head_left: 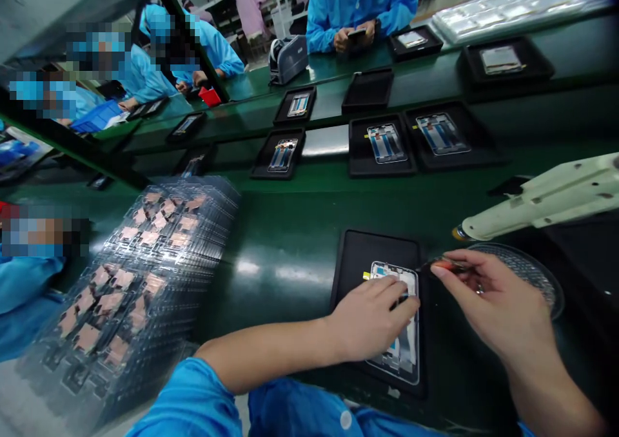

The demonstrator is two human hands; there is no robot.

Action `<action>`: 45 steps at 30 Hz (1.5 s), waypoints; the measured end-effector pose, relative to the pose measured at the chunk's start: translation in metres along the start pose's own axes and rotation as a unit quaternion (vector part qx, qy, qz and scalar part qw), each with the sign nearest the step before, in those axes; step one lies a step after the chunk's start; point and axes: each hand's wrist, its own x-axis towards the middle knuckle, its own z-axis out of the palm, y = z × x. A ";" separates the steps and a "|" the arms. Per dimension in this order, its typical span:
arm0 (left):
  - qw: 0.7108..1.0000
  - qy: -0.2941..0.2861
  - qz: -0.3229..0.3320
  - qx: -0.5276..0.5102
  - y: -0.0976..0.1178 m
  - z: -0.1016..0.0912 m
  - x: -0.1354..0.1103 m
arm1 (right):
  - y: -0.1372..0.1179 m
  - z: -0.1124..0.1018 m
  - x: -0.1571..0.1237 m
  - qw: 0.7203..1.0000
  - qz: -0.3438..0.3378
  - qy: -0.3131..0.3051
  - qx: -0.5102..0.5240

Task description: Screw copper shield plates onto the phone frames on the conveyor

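Observation:
A phone frame (403, 353) lies in a black tray (358, 263) on the green bench in front of me. My left hand (370, 318) rests on the frame with its fingers curled and pressed down on its upper part. My right hand (488, 301) is to the right of the tray, pinching thin tweezers (438, 264) whose tips point toward the frame's top right corner.
A stack of clear blister trays with small copper-coloured parts (140, 269) lies at the left. A white electric screwdriver (541, 198) hangs over a round mesh dish (532, 276) at the right. More black trays with phone frames (384, 144) ride the belt beyond. Other workers in blue coats sit across.

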 end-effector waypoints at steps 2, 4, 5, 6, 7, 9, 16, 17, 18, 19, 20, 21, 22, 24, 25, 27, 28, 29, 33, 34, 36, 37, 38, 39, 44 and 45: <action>1.000 0.009 -0.005 0.001 0.003 0.006 -0.005 | -0.005 0.001 0.002 0.998 -0.054 -0.005 -0.015; 1.000 0.001 -0.010 -0.016 0.002 0.008 -0.006 | -0.007 0.003 0.003 0.994 -0.105 -0.031 -0.023; 0.999 -0.004 -0.015 -0.029 0.001 0.009 -0.005 | -0.008 0.004 0.004 0.992 -0.116 -0.045 -0.025; 0.999 -0.006 -0.021 -0.040 0.000 0.008 -0.004 | -0.007 0.005 0.003 0.991 -0.118 -0.054 -0.027; 0.998 -0.005 -0.027 -0.048 -0.001 0.008 -0.003 | -0.007 0.005 0.002 0.991 -0.114 -0.058 -0.031; 0.998 0.003 -0.030 -0.053 -0.002 0.007 -0.002 | -0.007 0.002 0.000 0.991 -0.113 -0.057 -0.039; 0.999 0.022 -0.004 -0.039 0.000 0.011 -0.006 | -0.018 -0.018 -0.012 0.990 -0.137 -0.007 -0.033; 0.999 0.021 -0.002 -0.035 0.000 0.011 -0.006 | -0.019 -0.020 -0.012 0.991 -0.131 -0.012 -0.014; 0.999 0.021 0.000 -0.032 0.001 0.010 -0.007 | -0.020 -0.021 -0.013 0.992 -0.124 -0.021 0.004; 0.999 0.021 0.004 -0.028 0.002 0.008 -0.008 | -0.021 -0.022 -0.012 0.992 -0.121 -0.033 0.020; 0.999 0.024 0.007 -0.025 0.003 0.007 -0.009 | -0.021 -0.022 -0.011 0.991 -0.122 -0.051 0.037; 0.999 0.029 0.011 -0.022 0.004 0.005 -0.011 | -0.021 -0.020 -0.010 0.987 -0.128 -0.074 0.055; 0.999 0.034 0.014 -0.019 0.006 0.003 -0.012 | -0.022 -0.018 -0.009 0.984 -0.137 -0.093 0.072; 0.999 0.036 0.017 -0.010 0.008 0.000 -0.015 | -0.023 -0.011 -0.008 0.980 -0.144 -0.112 0.080; 0.999 0.032 0.019 -0.005 0.009 -0.001 -0.017 | -0.023 -0.007 -0.007 0.981 -0.139 -0.120 0.070; 1.000 0.017 0.023 0.005 0.011 -0.004 -0.019 | -0.023 0.000 -0.007 0.985 -0.102 -0.135 0.038; 1.000 0.011 0.025 0.007 0.012 -0.004 -0.020 | -0.023 0.003 -0.007 0.986 -0.084 -0.141 0.026; 1.000 0.009 0.028 0.008 0.012 -0.005 -0.020 | -0.023 0.005 -0.007 0.987 -0.075 -0.144 0.020; 0.999 0.004 0.032 0.007 0.013 -0.006 -0.020 | -0.023 0.007 -0.004 0.980 -0.114 -0.155 0.041; 0.999 0.001 0.032 0.007 0.013 -0.006 -0.020 | -0.023 0.007 -0.003 0.978 -0.125 -0.160 0.048; 0.999 -0.005 0.032 0.009 0.013 -0.007 -0.020 | -0.023 0.008 -0.001 0.976 -0.132 -0.165 0.057; 0.999 -0.007 0.033 0.009 0.013 -0.007 -0.020 | -0.023 0.009 -0.001 0.975 -0.134 -0.165 0.058; 0.999 -0.009 0.034 0.010 0.013 -0.007 -0.020 | -0.023 0.010 0.000 0.975 -0.137 -0.165 0.059; 0.999 -0.009 0.035 0.011 0.013 -0.007 -0.020 | -0.022 0.011 0.000 0.974 -0.141 -0.165 0.058; 0.999 -0.001 0.033 0.004 0.012 -0.007 -0.020 | -0.021 0.010 0.000 0.970 -0.157 -0.178 0.047; 0.999 0.000 0.033 0.003 0.012 -0.007 -0.020 | -0.021 0.010 0.000 0.969 -0.158 -0.183 0.046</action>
